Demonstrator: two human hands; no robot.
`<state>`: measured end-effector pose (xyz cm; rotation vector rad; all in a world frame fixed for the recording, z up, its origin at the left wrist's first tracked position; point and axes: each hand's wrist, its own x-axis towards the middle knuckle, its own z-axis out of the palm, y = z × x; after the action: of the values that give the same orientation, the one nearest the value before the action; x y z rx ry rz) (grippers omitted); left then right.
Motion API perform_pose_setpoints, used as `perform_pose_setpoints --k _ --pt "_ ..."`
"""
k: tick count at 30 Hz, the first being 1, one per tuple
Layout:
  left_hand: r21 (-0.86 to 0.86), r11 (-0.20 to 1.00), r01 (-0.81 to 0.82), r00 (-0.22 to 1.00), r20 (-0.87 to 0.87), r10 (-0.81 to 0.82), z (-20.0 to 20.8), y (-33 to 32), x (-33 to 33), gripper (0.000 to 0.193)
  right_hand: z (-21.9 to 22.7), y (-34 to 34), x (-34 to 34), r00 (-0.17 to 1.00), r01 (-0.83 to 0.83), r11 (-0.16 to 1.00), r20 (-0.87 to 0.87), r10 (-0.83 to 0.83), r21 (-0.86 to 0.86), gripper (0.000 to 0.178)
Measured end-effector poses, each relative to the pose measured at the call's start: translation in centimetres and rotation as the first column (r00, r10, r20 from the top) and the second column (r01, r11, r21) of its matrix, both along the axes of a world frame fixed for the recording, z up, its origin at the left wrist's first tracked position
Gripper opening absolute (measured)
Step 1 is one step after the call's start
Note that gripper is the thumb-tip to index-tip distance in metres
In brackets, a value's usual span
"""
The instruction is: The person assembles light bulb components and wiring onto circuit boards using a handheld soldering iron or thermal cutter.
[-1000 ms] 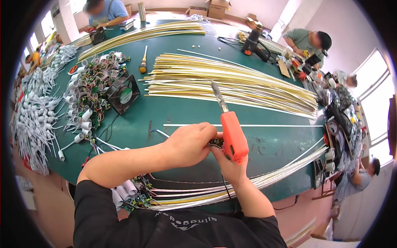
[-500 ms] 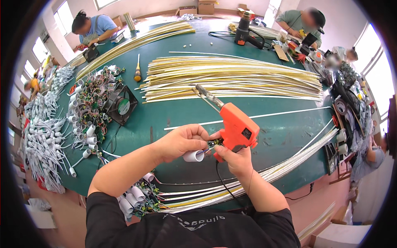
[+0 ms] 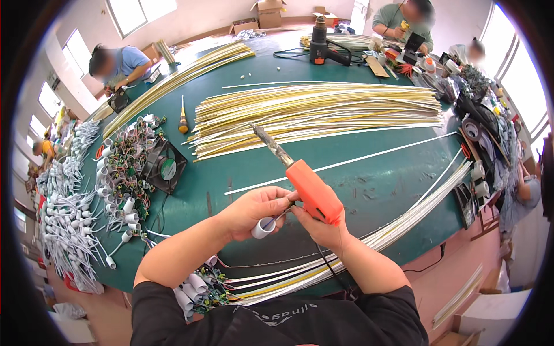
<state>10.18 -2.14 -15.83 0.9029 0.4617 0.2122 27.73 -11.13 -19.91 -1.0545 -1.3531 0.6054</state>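
The left hand (image 3: 254, 212) and right hand (image 3: 324, 230) come close together above a green table (image 3: 381, 179), at a small dark part (image 3: 295, 203) that the fingers mostly cover; its shape is hard to make out. The left thumb and fingertips are pinched on it, and a white cup (image 3: 264, 229) sits just below them, a thin wire near its mouth. The right hand is wrapped around an orange soldering iron (image 3: 311, 193), whose body hides most of its fingers. The metal tip points up and left, overlapping in view a bundle of yellow and white strips (image 3: 317, 115). A dark cord (image 3: 324, 256) shows below the right hand, its upper end hidden, and crosses a 2nd bundle (image 3: 300, 281). The left arm and black shirt cover part of a clump of white tubes (image 3: 197, 282). Farther left, a black fan (image 3: 153, 164) stands beside a heap of circuit boards (image 3: 130, 153), too tangled to tell apart.
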Motion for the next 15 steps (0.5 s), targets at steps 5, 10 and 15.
perform_pose_setpoints --k 5,10,15 --pt "-0.08 0.996 0.029 1.0 0.005 -0.029 0.5 -0.4 0.3 0.031 0.1 -0.6 0.2 0.979 -0.064 0.979 -0.202 0.025 -0.192 0.043" --pt "-0.034 0.997 0.076 0.995 -0.058 -0.078 0.7 -0.3 0.1 0.029 0.9 -0.4 0.6 0.971 -0.041 0.998 -0.239 0.027 -0.053 0.03" --pt "0.092 0.993 0.079 0.995 0.047 -0.084 0.2 -0.1 -0.2 0.026 2.0 0.0 1.7 0.859 0.009 0.979 -0.499 -0.112 -0.203 0.033"
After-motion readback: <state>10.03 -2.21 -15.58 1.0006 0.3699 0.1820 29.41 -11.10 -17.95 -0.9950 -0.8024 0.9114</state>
